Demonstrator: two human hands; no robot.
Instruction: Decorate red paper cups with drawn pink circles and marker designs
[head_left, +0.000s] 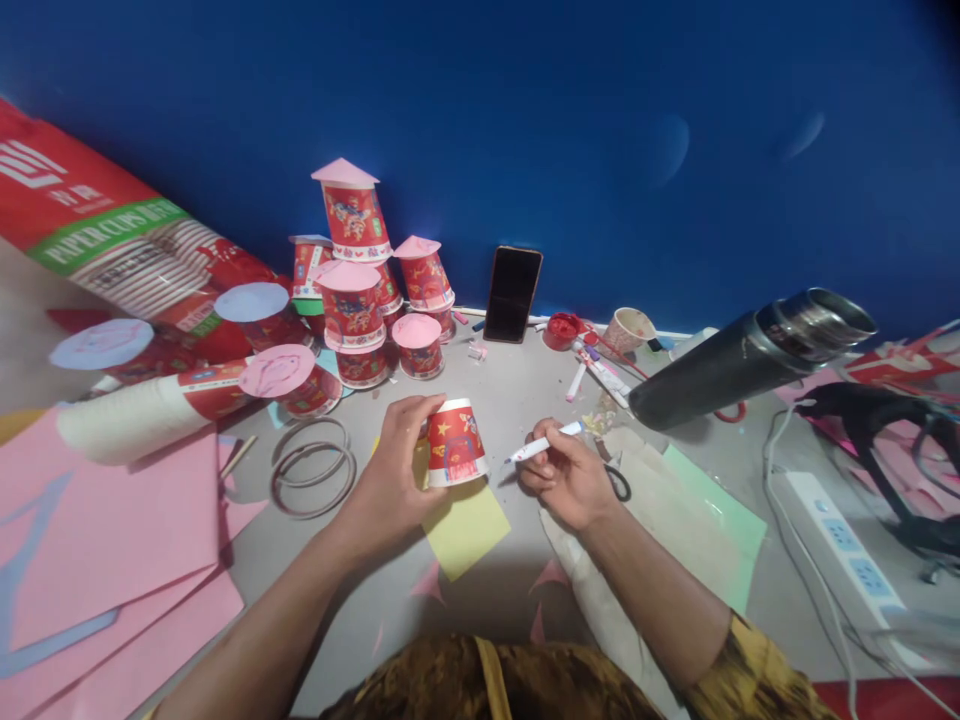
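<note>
My left hand [396, 470] grips a red paper cup [456, 442] upside down, thumb near its rim and fingers at its base. Drawings in yellow, blue and pink cover the side facing me. Just right of the cup, my right hand [568, 472] pinches a white marker pen [544, 442], its dark tip pointing left toward the cup but apart from it. Below the cup lies a yellow paper sheet [466, 530]. Behind my left hand, red cups with pink paper roofs [351, 305] stand stacked in a tower.
A phone [513, 295] leans against the blue wall. At right, a dark flask [739, 360] lies tilted near loose markers [600, 375] and a power strip [847, 555]. At left are metal rings [313, 480], pink paper sheets [105, 540] and a bag of paper cups [127, 240].
</note>
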